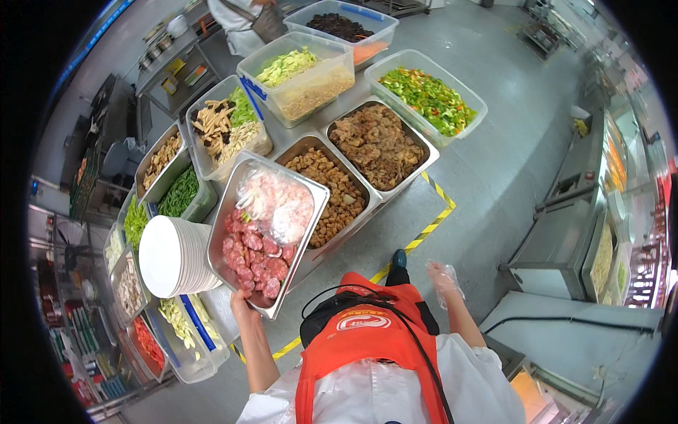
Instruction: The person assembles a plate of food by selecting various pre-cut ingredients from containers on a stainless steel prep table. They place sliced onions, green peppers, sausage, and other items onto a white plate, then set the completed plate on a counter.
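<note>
My left hand [245, 305] grips the near rim of a steel pan [319, 209], thumb at the edge. Inside the pan lie red sausage slices [258, 256] and, at its far end, pale pinkish pieces [277, 196] under clear plastic. The pan is slanted and overlaps a stack of white plates [164, 256] on its left. My right hand [445, 281], in a loose clear plastic glove, hangs away from the table on the right. It holds nothing and its fingers look loosely apart.
Pans of brown diced food [326, 185] and browned meat [378, 145] stand beyond. Clear tubs hold chopped peppers [427, 99], sliced greens [289, 65] and tan strips [213, 126]. Yellow-black tape [432, 220] marks the floor. A steel counter [558, 261] stands right; another person [236, 25] is at the far side.
</note>
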Tool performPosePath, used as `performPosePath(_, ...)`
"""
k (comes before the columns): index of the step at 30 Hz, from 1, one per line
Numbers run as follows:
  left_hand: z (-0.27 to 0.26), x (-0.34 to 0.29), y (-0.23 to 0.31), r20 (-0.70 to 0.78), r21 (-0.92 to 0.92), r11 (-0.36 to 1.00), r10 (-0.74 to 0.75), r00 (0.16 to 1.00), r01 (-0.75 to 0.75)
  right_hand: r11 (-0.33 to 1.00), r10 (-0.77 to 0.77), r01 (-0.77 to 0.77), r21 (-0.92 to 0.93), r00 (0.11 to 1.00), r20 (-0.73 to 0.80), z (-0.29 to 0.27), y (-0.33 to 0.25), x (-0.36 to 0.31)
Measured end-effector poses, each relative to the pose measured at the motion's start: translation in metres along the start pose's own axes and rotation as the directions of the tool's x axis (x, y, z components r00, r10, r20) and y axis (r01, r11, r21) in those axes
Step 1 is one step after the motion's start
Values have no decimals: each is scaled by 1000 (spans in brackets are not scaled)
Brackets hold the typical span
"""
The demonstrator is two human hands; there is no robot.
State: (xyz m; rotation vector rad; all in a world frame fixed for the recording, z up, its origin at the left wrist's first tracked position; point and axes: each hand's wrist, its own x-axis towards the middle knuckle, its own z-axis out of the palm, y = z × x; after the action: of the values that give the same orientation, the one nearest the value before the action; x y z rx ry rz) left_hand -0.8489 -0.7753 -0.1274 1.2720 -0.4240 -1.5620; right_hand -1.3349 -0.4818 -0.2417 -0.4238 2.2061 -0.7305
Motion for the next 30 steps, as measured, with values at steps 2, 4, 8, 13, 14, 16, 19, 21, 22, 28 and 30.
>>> performPosePath(2, -31, -5, -10, -134, 8, 999, 43, 990, -42, 999, -49, 49, 6, 993, 105, -2, -70, 6)
performPosePath(4, -25, -21, -20, -236, 4, 998, 69, 969, -70, 982, -130, 93, 163, 962, 239, -2, -136, 13)
performPosePath(8, 2, -63, -38, -309, -70, 988, 112, 944, -141, 849, -387, 5, 528, 686, 616, 14, -242, 28)
performPosePath(13, 50, -90, -64, -172, -182, 976, 85, 982, -116, 787, -375, -439, 433, 217, 901, 65, -348, 7)
performPosePath(14, 66, -102, -65, -195, -192, 972, 95, 976, -133, 750, -382, -536, 387, 126, 916, 66, -366, -5)
performPosePath(16, 88, -114, -67, -297, -128, 978, 123, 947, -168, 633, -540, -624, 458, 69, 839, 99, -367, 3)
performPosePath(19, 114, -136, -72, -391, -63, 983, 132, 911, -170, 575, -506, -737, 356, 21, 862, 73, -400, 14)
performPosePath(21, 106, -139, -77, -422, -40, 980, 159, 893, -194, 557, -487, -756, 345, 39, 872, 52, -419, 22)
performPosePath(22, 114, -138, -72, -434, -24, 980, 169, 885, -199, 566, -481, -740, 363, 62, 875, 47, -423, 32)
performPosePath(28, 116, -86, -56, -401, 94, 986, 165, 901, -138, 810, -199, -387, 440, 524, 828, 47, -418, 84)
performPosePath(30, 128, -50, -50, -326, 90, 980, 200, 924, -180, 763, -300, -370, 530, 523, 798, 63, -397, 133)
